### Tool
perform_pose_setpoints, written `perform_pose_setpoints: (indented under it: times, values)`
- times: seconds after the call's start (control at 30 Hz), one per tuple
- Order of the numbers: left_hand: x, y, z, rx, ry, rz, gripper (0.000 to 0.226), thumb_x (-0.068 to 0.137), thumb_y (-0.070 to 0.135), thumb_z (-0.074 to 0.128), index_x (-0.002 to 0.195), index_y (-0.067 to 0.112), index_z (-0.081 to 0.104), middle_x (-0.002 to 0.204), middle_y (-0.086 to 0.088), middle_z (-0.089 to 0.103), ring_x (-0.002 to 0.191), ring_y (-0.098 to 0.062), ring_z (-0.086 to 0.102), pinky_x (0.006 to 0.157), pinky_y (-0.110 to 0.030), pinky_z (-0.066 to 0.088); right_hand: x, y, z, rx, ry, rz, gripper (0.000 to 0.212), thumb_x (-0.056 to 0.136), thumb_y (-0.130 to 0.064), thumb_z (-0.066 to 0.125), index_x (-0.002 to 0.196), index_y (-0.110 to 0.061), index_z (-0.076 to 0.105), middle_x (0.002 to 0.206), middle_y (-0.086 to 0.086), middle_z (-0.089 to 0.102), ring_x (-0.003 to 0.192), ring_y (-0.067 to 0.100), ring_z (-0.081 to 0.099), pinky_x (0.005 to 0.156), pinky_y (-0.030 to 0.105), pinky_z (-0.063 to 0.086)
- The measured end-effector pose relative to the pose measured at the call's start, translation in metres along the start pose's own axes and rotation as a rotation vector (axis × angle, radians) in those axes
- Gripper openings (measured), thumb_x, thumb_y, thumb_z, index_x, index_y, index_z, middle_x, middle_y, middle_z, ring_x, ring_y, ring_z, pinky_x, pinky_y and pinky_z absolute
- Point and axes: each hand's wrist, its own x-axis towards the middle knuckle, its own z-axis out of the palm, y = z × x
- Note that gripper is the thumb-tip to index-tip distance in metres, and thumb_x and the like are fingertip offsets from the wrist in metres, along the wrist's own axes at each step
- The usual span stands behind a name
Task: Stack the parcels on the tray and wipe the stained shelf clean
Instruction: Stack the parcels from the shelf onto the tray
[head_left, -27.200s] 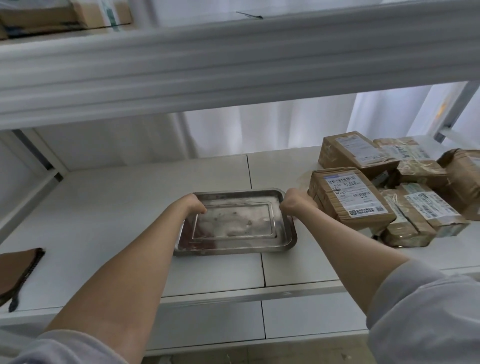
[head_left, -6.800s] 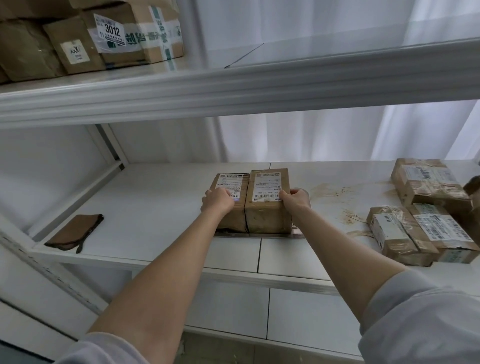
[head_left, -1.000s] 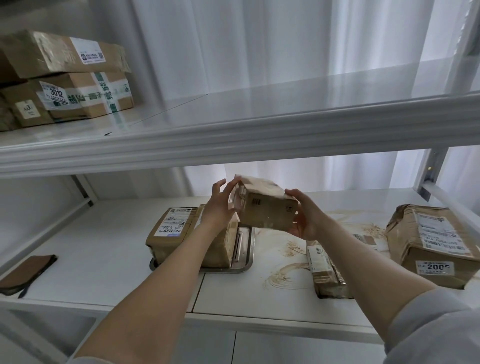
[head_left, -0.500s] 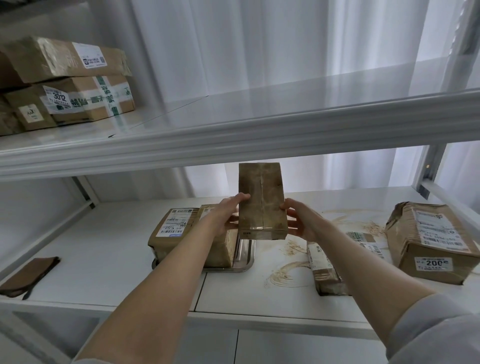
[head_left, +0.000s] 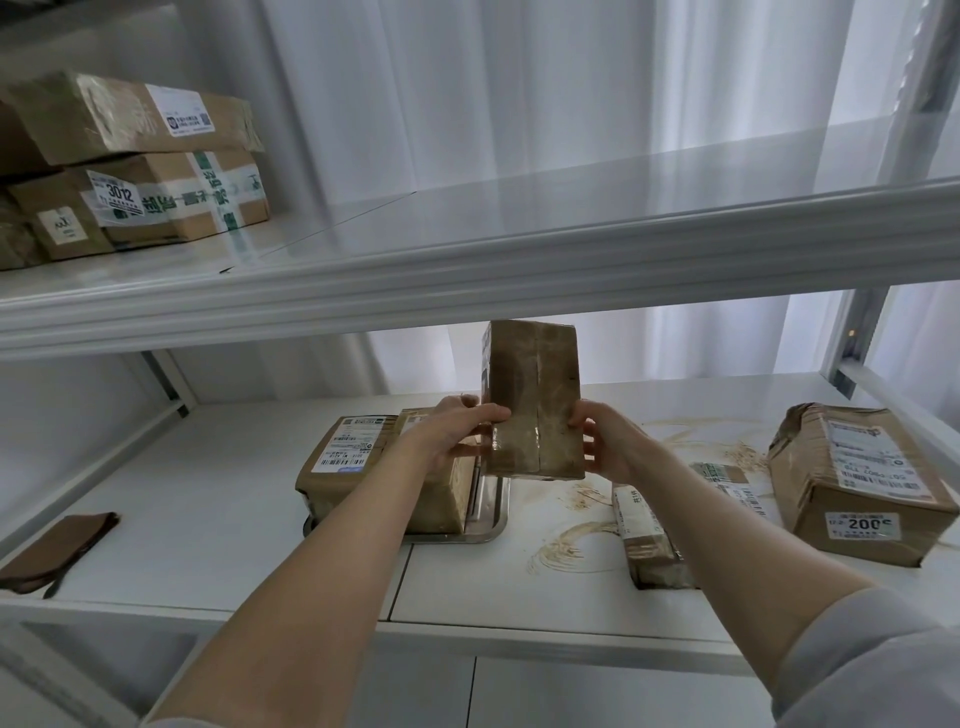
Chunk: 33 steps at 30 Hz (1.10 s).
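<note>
Soft daylight glows through the white curtains (head_left: 519, 93), upper shelf (head_left: 571, 208) glares, wide-angle bends the edges, pretty sharp overall.

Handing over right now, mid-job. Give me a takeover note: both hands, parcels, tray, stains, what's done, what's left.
Left hand and right hand both grip one brown parcel, upright in the air near the tray's right end.
Done: two parcels lie on the tray.
Left: stack this one, then the slim parcel and big box on the right; wipe the stains; brown cloth lies at the shelf's left end.
</note>
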Motion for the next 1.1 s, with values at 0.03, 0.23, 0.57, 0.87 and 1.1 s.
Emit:
perform_pose_setpoints:
  times: [0.03, 0.23, 0.57, 0.87, 1.1]
  values:
    - [0.000, 0.000, 0.001, 0.024, 0.002, 0.014, 0.036, 0.080, 0.022, 0.074, 0.111, 0.013, 0.059, 0.113, -0.008, 0.068, 0.103, -0.019, 0.065, 0.091, -0.039, 0.054, 0.000, 0.000, 0.001, -0.022, 0.017, -0.004, 0.021, 0.089, -0.015, 0.052, 0.110, -0.011, 0.053, 0.106, 0.009, 0.056, 0.093, 0.025, 0.055, 0.073, 0.034, 0.051]
    - [-0.002, 0.007, 0.013, 0.192, 0.066, 0.117, 0.078, 0.073, 0.031, 0.080, 0.137, 0.020, 0.037, 0.118, -0.001, 0.056, 0.102, -0.021, 0.059, 0.085, -0.031, 0.052, 0.008, 0.001, 0.005, -0.112, 0.056, -0.055, 0.075, 0.074, -0.059, 0.066, 0.133, -0.018, 0.044, 0.128, 0.006, 0.055, 0.121, 0.031, 0.051, 0.107, 0.049, 0.040]
    - [0.003, 0.007, 0.028, 0.412, 0.122, 0.250, 0.091, 0.065, 0.040, 0.084, 0.137, 0.022, 0.030, 0.133, -0.006, 0.045, 0.115, -0.023, 0.053, 0.094, -0.037, 0.051, 0.003, 0.001, 0.001, 0.034, 0.069, -0.035, 0.061, 0.081, -0.055, 0.064, 0.124, -0.015, 0.052, 0.110, 0.006, 0.061, 0.107, 0.026, 0.058, 0.095, 0.041, 0.050]
    - [0.000, -0.001, 0.016, 0.344, 0.042, 0.170, 0.086, 0.075, 0.005, 0.075, 0.141, 0.023, 0.024, 0.141, -0.004, 0.040, 0.126, -0.027, 0.047, 0.096, -0.036, 0.048, -0.001, -0.004, -0.003, 0.077, 0.176, -0.103, 0.017, 0.095, -0.026, 0.052, 0.109, -0.017, 0.052, 0.119, 0.008, 0.057, 0.108, 0.026, 0.054, 0.096, 0.042, 0.043]
    - [-0.001, -0.007, 0.008, 0.193, 0.034, 0.150, 0.091, 0.072, -0.016, 0.069, 0.142, 0.018, 0.022, 0.145, -0.008, 0.035, 0.135, -0.029, 0.036, 0.094, -0.036, 0.047, -0.001, -0.010, 0.000, 0.064, 0.193, -0.163, 0.011, 0.096, -0.013, 0.049, 0.100, -0.016, 0.060, 0.116, 0.008, 0.060, 0.114, 0.027, 0.055, 0.098, 0.042, 0.043]
